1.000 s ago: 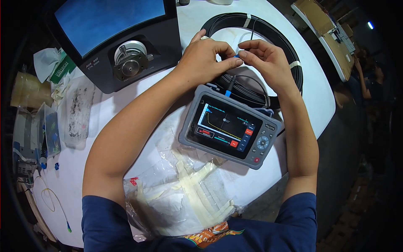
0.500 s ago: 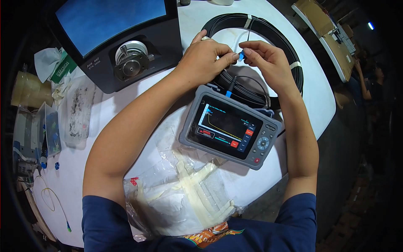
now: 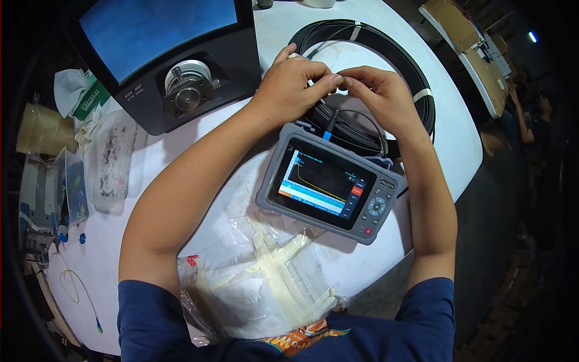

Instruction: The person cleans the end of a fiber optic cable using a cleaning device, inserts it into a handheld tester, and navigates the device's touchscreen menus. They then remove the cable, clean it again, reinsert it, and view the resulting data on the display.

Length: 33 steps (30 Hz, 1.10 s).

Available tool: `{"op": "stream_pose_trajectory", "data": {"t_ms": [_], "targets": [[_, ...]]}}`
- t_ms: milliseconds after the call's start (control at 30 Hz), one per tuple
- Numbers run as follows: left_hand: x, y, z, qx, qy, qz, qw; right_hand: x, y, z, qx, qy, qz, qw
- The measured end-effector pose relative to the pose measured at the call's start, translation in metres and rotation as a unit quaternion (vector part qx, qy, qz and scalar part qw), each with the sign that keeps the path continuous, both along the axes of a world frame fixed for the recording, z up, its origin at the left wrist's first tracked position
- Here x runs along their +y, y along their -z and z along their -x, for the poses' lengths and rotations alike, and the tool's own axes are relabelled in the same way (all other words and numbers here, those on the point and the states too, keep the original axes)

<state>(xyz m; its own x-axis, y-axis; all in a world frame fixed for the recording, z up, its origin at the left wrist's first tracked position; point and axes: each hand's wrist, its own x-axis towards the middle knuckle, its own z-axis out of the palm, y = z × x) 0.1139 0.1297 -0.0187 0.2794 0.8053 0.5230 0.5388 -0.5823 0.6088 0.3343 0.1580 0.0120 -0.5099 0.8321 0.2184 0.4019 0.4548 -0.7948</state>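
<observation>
My left hand (image 3: 294, 84) is closed, with thumb and index finger pinched together. Behind its knuckles, a thin black cable ends in a small blue fiber optic connector (image 3: 310, 53), mostly hidden by the hand. My right hand (image 3: 386, 99) meets it fingertip to fingertip, its fingers pressed together; whatever sits between the fingertips is too small to make out. Both hands are over a coil of black cable (image 3: 416, 69). Just below them lies a grey handheld tester (image 3: 330, 181), its lit screen showing a yellow trace. A blue-ended plug (image 3: 329, 131) connects at its top edge.
A black monitor-like device (image 3: 151, 96) with a round metal fixture stands at left. Further left are a clear plastic box (image 3: 72, 187), a tape roll (image 3: 45, 130) and a thin yellow cable (image 3: 75, 280). A taped plastic bag (image 3: 265, 289) lies in front of me.
The blue connector has left the right fingertips and now shows behind my left hand, its cable bending leftward. My right fingers have closed against the left. The tester's red-button panel has given way to a table.
</observation>
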Motion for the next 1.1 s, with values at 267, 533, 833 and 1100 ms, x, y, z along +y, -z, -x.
{"op": "stream_pose_trajectory", "data": {"t_ms": [267, 533, 833, 1100], "targets": [[-0.003, -0.005, 0.005, -0.031, 0.018, 0.044, 0.998, -0.002, -0.001, 0.001, -0.001, -0.002, -0.013, 1.000], [-0.006, -0.005, 0.007, -0.163, 0.030, 0.068, 0.984, -0.012, -0.010, 0.005, 0.004, 0.019, -0.067, 0.998], [-0.045, -0.018, 0.014, -0.284, 0.102, 0.220, 0.927, -0.014, -0.013, 0.003, 0.032, 0.022, -0.145, 0.989], [-0.120, -0.011, 0.047, -0.220, 0.186, 0.182, 0.940, -0.016, -0.012, 0.005, 0.012, 0.008, -0.160, 0.987]]}}
